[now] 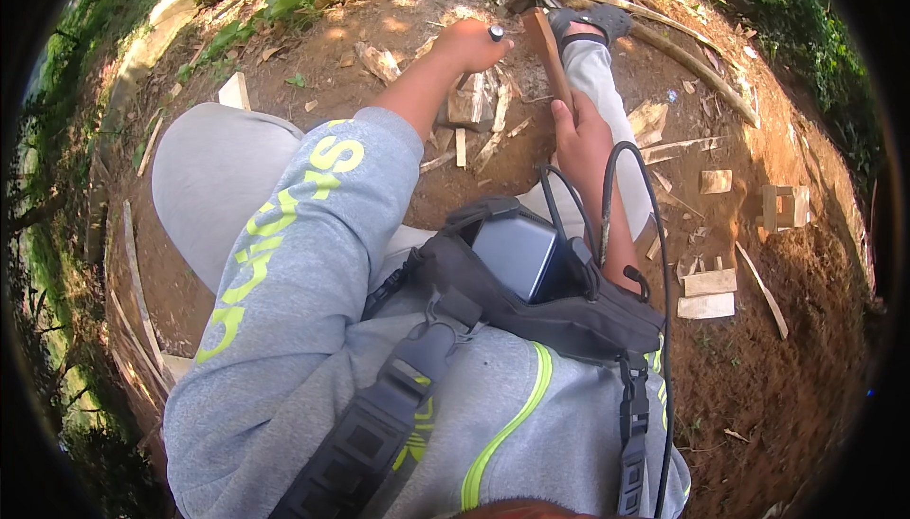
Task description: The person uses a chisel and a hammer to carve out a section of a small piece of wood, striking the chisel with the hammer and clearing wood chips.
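Observation:
My left hand (468,48) is closed around a dark handle with a round, silvery end (496,34); the rest of that tool is mostly hidden by my fingers. Just below it, a chopped wood block (471,105) with pale, splintered faces sits on the soil. My right hand (581,132) grips the lower end of a long reddish-brown wooden bar (547,53), thumb laid along it. The bar points away from me, its far end beside my sandalled foot (595,22). I cannot make out whether anything is fixed to that end.
Wood chips and offcuts litter the dirt, with short pale blocks (707,293) and a small stack of pieces (786,207) at the right. A long branch (697,66) curves across the far side. A black bag (531,268) with a phone-like device and cables hangs at my front.

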`<state>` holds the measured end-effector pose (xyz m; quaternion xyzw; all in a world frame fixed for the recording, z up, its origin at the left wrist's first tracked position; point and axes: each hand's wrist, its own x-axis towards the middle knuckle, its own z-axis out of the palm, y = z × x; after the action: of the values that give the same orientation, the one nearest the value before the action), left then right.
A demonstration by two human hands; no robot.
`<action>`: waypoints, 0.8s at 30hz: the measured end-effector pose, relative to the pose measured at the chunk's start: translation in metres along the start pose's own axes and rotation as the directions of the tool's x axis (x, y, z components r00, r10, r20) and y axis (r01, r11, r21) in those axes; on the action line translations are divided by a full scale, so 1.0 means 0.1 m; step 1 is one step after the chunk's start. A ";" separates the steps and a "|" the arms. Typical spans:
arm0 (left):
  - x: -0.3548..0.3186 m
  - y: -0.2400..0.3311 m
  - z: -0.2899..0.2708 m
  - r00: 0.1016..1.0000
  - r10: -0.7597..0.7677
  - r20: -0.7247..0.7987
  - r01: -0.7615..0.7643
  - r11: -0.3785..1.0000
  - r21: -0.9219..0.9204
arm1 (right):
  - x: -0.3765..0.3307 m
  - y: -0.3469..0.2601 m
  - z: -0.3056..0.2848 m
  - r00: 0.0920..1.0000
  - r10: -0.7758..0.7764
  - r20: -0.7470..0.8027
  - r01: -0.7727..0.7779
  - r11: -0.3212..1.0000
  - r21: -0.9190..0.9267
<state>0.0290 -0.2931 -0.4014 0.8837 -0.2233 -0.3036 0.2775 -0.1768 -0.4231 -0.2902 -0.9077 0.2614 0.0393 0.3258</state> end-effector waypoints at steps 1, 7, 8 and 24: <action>0.00 0.01 0.00 1.000 -0.004 0.006 0.004 1.000 0.005 | -0.03 -0.02 0.01 1.000 0.004 -0.011 -0.004 1.000 -0.009; 0.03 0.00 0.04 0.998 -0.056 -0.023 0.055 0.997 -0.053 | -0.03 -0.13 -0.11 0.999 -0.028 -0.037 0.026 0.999 -0.042; 0.04 0.00 0.06 0.998 -0.050 -0.026 0.049 0.997 -0.056 | -0.05 -0.15 -0.11 0.999 -0.006 -0.046 0.003 0.998 -0.069; -0.07 -0.03 0.04 0.998 -0.034 -0.044 0.032 0.999 -0.039 | 0.09 0.02 0.05 0.992 0.001 0.123 0.008 0.998 -0.070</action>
<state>0.0220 -0.2884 -0.4027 0.8884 -0.1968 -0.2925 0.2942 -0.1692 -0.4252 -0.2977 -0.9148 0.2377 0.1040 0.3094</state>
